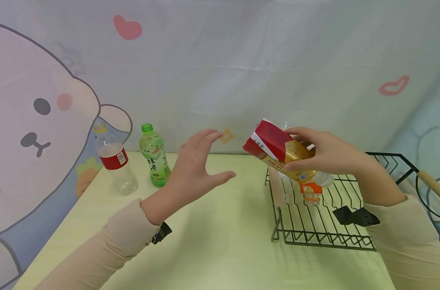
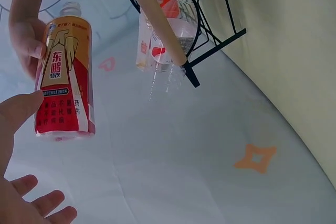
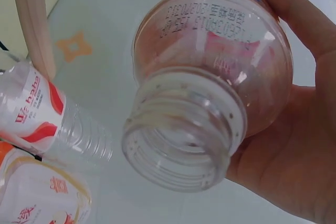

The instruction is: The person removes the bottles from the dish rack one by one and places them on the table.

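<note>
My right hand (image 1: 326, 153) grips a red and gold plastic drink bottle (image 1: 270, 145) round its middle, above a wire rack. The bottle is tilted, base up to the left and mouth down to the right. In the right wrist view its mouth (image 3: 176, 148) has no cap, and the clear shoulder looks empty. My left hand (image 1: 191, 173) hovers left of the bottle, fingers and thumb spread apart, holding nothing. The left wrist view shows its thumb (image 2: 21, 108) overlapping the bottle's edge, but the head view leaves a gap between them.
The black wire rack (image 1: 328, 245) with wooden handles holds a bottle with an orange label (image 1: 311, 189) and a clear bottle with a red and white label (image 3: 31, 108). At the table's back left stand a green tea bottle (image 1: 155, 159) and a clear red-labelled bottle (image 1: 114, 159).
</note>
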Action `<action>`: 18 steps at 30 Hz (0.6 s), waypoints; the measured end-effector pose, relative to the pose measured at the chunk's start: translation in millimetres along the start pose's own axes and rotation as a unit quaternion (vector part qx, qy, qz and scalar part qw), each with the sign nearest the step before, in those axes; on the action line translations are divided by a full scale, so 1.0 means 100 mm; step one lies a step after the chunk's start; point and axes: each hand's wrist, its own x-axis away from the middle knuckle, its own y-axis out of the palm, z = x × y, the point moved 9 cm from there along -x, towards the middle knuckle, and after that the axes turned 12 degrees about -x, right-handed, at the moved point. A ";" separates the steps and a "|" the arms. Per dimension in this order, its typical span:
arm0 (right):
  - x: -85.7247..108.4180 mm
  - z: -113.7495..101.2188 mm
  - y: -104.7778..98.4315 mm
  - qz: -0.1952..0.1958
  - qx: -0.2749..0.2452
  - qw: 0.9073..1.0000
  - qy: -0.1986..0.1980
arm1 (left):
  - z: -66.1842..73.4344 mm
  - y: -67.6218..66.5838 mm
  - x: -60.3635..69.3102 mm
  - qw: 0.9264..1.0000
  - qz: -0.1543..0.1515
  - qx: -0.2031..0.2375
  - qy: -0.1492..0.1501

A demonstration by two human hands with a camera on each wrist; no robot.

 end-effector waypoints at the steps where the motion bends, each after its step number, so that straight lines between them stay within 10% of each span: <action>1: 0.00 -0.02 0.02 -0.005 0.000 1.000 -0.004 | 0.03 0.00 0.00 1.000 0.005 -0.002 0.014; 18: -0.11 -0.16 0.29 -0.047 -0.010 0.998 -0.029 | 0.39 0.05 0.02 0.990 0.046 -0.033 0.133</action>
